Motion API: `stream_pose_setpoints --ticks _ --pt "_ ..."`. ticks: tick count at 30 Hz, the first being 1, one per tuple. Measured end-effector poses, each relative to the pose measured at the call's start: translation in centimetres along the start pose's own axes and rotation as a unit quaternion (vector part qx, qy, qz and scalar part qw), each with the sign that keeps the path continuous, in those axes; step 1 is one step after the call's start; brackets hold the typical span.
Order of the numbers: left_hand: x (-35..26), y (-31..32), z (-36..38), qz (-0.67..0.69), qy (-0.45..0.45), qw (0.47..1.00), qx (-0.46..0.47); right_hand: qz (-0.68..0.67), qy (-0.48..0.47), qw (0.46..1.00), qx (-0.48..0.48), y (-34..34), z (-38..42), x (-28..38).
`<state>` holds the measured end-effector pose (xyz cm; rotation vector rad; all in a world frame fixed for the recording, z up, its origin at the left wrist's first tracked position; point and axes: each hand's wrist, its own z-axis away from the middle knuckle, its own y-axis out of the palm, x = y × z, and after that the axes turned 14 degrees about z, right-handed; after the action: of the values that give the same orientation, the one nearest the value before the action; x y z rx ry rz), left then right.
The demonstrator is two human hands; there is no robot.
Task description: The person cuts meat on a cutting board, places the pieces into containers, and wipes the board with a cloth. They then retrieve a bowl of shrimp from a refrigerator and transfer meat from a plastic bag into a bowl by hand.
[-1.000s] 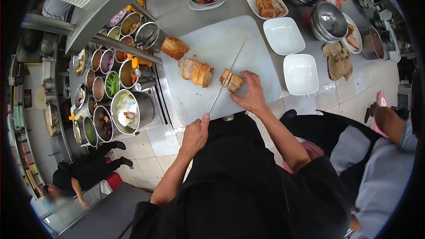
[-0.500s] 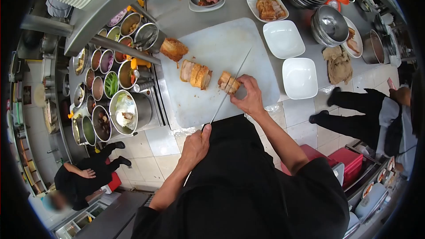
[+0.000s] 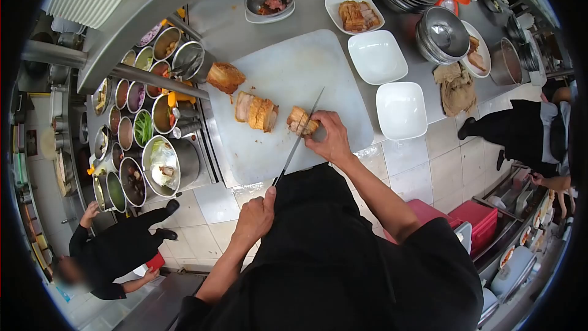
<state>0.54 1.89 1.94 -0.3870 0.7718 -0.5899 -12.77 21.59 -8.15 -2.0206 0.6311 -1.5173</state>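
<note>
My left hand [image 3: 254,217] is wrapped round the handle of a long knife [image 3: 288,158]. Its blade slants away from me and lies across a small piece of crisp-skinned roast pork [image 3: 298,116] on the white cutting board [image 3: 312,55]. With my right hand [image 3: 332,141] I grip the right end of that piece, fingertips close beside the blade. To the left lies a sliced pork chunk [image 3: 256,112], and farther left at the board's edge a browned uncut-looking chunk [image 3: 225,78]. How deep the blade sits is hard to see.
White square dishes [image 3: 401,110] and a dish of sliced pork [image 3: 354,15] stand right of the board. Beyond are stacked metal bowls [image 3: 442,34] and a brown cloth [image 3: 454,89]. Ingredient pots [image 3: 162,165] fill the left. Co-workers stand at left [image 3: 116,248] and right [image 3: 520,129].
The knife has drawn back toward me across the pork, its tip now nearer. My right hand keeps its grip. The whole view has shifted slightly, and both co-workers have changed posture.
</note>
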Motion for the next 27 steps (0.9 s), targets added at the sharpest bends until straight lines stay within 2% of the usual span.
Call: stream_pose_setpoints --ticks 3,6,10,12,15,16,22,24,27 --pt "-0.5 0.6 -0.2 0.018 -0.036 0.999 -0.003 0.009 0.006 1.000 0.011 0.1 0.1 -0.1" --pt "-1.3 1.4 -1.7 0.049 -0.029 0.998 -0.009 0.010 -0.003 1.000 -0.011 -0.1 0.1 0.2" --pt "0.4 1.3 -0.5 0.024 -0.021 0.999 -0.021 -0.002 0.014 1.000 -0.027 0.1 0.2 0.1" --pt "1.2 2.4 -1.3 0.039 -0.010 0.999 -0.034 0.023 -0.007 1.000 -0.019 0.1 0.5 0.3" --pt "-2.4 2.0 -3.5 0.058 0.004 0.998 -0.026 0.030 -0.007 0.999 -0.008 0.2 0.8 0.3" --pt "-1.8 2.0 -4.0 0.053 0.023 0.998 -0.039 0.032 -0.020 0.999 -0.013 0.1 0.3 0.1" --pt "-2.0 -1.6 0.0 0.096 -0.006 0.992 -0.079 -0.006 0.026 1.000 -0.009 0.0 0.5 1.3" --pt "-1.5 -2.0 0.3 0.094 -0.022 0.992 -0.078 0.058 -0.039 0.997 -0.038 -0.1 -0.4 1.9" --pt "-0.4 -1.9 0.6 0.079 -0.040 0.993 -0.079 0.038 -0.060 0.997 -0.042 1.3 -1.7 1.3"
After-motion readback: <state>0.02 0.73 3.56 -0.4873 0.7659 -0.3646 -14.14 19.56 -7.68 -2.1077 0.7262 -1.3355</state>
